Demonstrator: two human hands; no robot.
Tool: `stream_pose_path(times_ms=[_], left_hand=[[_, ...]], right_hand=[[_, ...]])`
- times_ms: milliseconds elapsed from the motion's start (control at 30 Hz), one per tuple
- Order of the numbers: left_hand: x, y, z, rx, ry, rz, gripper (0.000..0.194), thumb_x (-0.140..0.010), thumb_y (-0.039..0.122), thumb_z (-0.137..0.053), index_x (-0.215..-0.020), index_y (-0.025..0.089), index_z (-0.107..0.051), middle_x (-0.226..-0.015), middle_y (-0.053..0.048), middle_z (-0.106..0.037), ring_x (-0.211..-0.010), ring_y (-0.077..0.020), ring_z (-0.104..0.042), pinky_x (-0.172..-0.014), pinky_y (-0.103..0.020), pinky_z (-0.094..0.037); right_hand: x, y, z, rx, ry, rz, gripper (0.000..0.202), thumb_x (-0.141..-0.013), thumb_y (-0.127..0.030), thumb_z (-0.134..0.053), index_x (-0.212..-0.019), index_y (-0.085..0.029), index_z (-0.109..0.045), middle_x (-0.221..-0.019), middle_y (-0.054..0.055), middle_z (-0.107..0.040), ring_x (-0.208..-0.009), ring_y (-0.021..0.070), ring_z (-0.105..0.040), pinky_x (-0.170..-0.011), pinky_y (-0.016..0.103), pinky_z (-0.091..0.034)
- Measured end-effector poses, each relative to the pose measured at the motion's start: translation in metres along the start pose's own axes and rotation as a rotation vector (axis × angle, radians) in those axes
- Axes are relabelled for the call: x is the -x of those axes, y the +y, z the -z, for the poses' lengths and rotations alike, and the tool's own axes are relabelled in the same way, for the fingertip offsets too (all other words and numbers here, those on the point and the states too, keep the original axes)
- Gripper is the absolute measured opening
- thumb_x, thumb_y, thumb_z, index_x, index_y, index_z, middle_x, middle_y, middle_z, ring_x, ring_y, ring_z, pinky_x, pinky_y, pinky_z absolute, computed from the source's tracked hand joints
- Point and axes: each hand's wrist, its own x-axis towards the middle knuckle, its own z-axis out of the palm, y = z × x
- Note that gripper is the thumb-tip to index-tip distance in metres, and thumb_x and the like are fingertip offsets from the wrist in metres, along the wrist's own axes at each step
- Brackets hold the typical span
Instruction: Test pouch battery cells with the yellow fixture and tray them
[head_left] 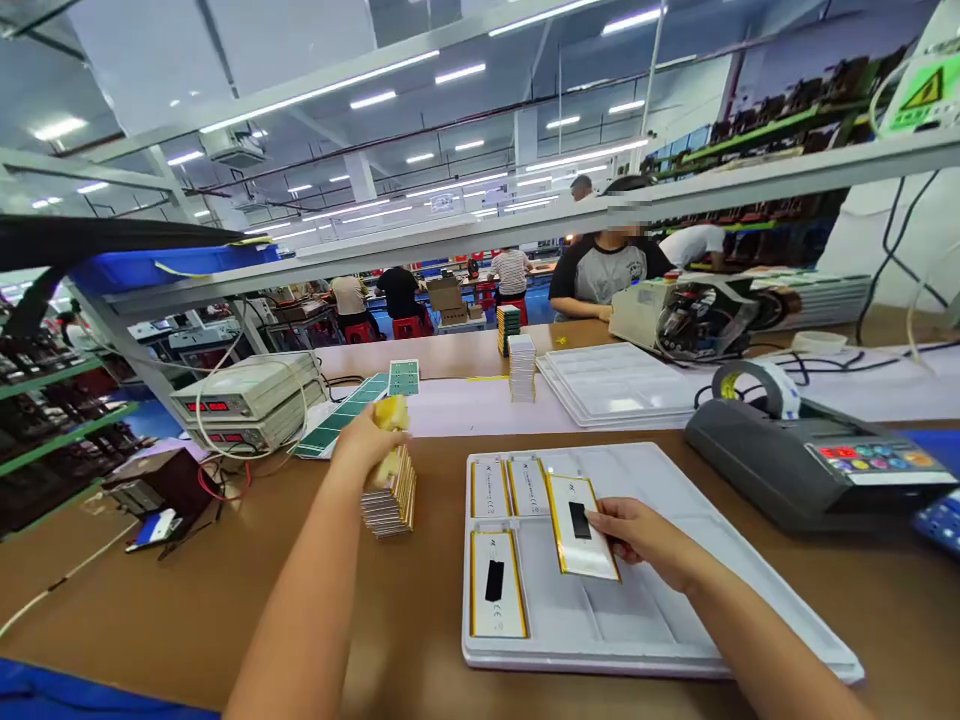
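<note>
Because the right hand's (646, 538) fingers clamp the white pack (583, 554) by its right side, probably to leave its face mostly uncovered, it tilts above the tray (585, 658), while the left hand's (364, 440) fingers grip a yellow piece (391, 411) over the left stack (390, 507).

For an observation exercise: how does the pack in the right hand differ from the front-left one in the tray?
The held pack is in the right hand; the tray pack lies untouched. The held pack tilts; the tray pack lies flat. Both have white faces, black patches.
</note>
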Motion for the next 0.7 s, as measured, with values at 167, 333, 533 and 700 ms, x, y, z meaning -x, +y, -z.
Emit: stream_pose_path(times_ms=[167, 333, 533, 700], left_hand=[[-0.009, -0.005, -0.004, -0.271, 0.052, 0.098, 0.037, -0.04, 0.029, -0.073, -0.068, 0.022, -0.05, -0.072, -0.008, -0.063, -0.07, -0.0314, -0.059, -0.058, -0.036, -0.039], [-0.002, -0.005, -0.014, -0.287, 0.068, 0.117, 0.037, -0.039, 0.028, -0.072, -0.055, 0.023, -0.039, -0.061, -0.007, -0.058, -0.07, -0.034, -0.058, -0.055, -0.038, -0.039], [-0.007, 0.002, -0.01, -0.272, 0.08, 0.111, 0.037, -0.041, 0.027, -0.073, -0.047, 0.022, -0.037, -0.058, -0.009, -0.056, -0.082, -0.0367, -0.057, -0.057, -0.038, -0.041], [-0.007, 0.015, 0.003, -0.232, 0.109, 0.057, 0.031, -0.04, 0.019, -0.074, -0.061, 0.021, -0.051, -0.07, -0.01, -0.059, -0.092, -0.0371, -0.054, -0.061, -0.036, -0.043]], right_hand=[[0.007, -0.008, 0.001, -0.023, -0.027, 0.025, 0.047, -0.056, -0.056, -0.063, -0.075, -0.014, -0.052, -0.058, -0.004, -0.045, -0.046, 0.0045, -0.03, -0.044, 0.021, -0.016], [0.01, -0.011, 0.001, -0.014, 0.006, 0.024, 0.05, -0.054, -0.057, -0.063, -0.077, -0.014, -0.053, -0.06, -0.003, -0.046, -0.048, 0.0053, -0.03, -0.045, 0.022, -0.018], [0.01, -0.013, 0.0, 0.004, 0.038, 0.013, 0.048, -0.052, -0.055, -0.063, -0.075, -0.014, -0.053, -0.06, -0.003, -0.047, -0.048, 0.0055, -0.031, -0.046, 0.022, -0.019], [0.008, -0.012, -0.003, 0.071, 0.048, -0.008, 0.044, -0.053, -0.053, -0.062, -0.073, -0.015, -0.052, -0.058, -0.003, -0.045, -0.047, 0.0056, -0.029, -0.046, 0.022, -0.019]])
